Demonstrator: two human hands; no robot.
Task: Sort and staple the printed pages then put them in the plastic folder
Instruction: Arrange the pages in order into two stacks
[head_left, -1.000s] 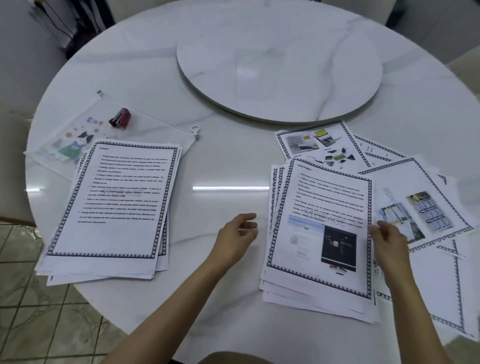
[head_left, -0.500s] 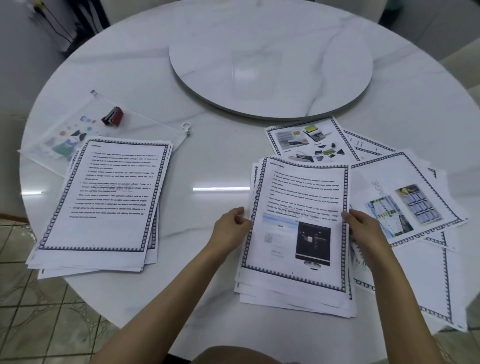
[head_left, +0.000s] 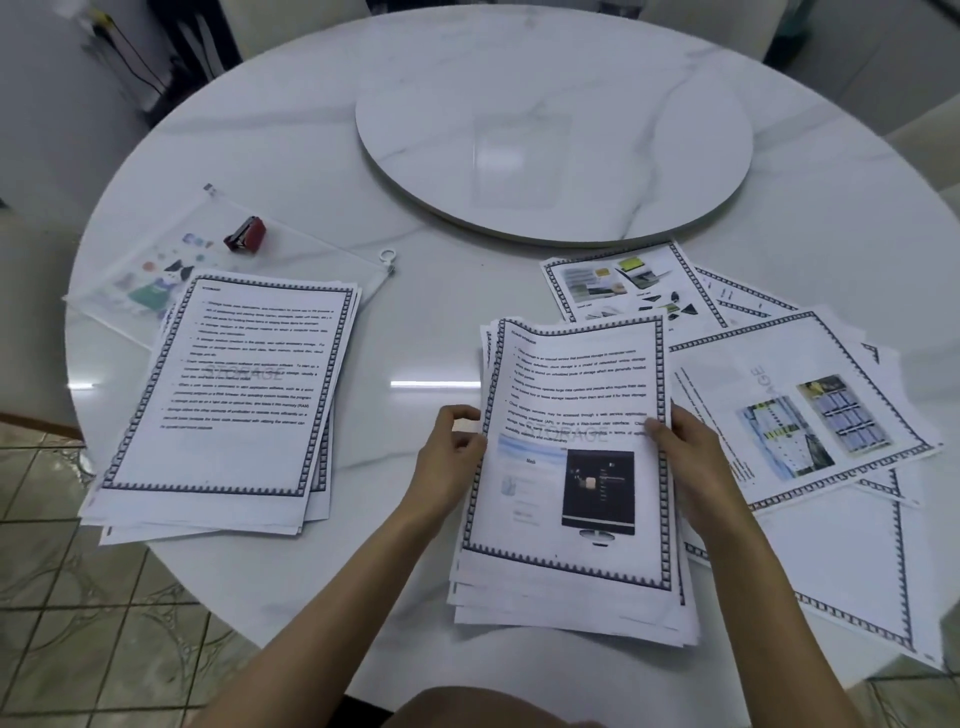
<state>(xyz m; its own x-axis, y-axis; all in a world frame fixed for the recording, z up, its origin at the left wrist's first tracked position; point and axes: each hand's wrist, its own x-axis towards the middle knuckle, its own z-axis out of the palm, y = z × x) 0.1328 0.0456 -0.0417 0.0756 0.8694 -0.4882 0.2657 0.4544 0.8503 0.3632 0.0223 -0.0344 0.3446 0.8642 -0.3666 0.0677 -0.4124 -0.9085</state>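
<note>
A stack of bordered printed pages (head_left: 571, 467), topped by a sheet with text and a monitor picture, is held at both side edges near the table's front. My left hand (head_left: 452, 457) grips its left edge and my right hand (head_left: 685, 457) grips its right edge, thumb on top. The stack's far end is lifted and slightly bent. A second stack of text pages (head_left: 234, 395) lies at the left. Behind it lies the clear plastic folder (head_left: 156, 270) with a cartoon print. A small red stapler (head_left: 245, 235) rests on the folder.
Loose printed sheets with pictures (head_left: 810, 415) are spread at the right, some reaching the table's edge. A round marble turntable (head_left: 550, 124) sits at the centre of the round white table (head_left: 426, 312). Tiled floor shows at the lower left.
Both hands closed in on the middle stack's side edges and took hold of it. The stack shifted left and its far end rose off the table.
</note>
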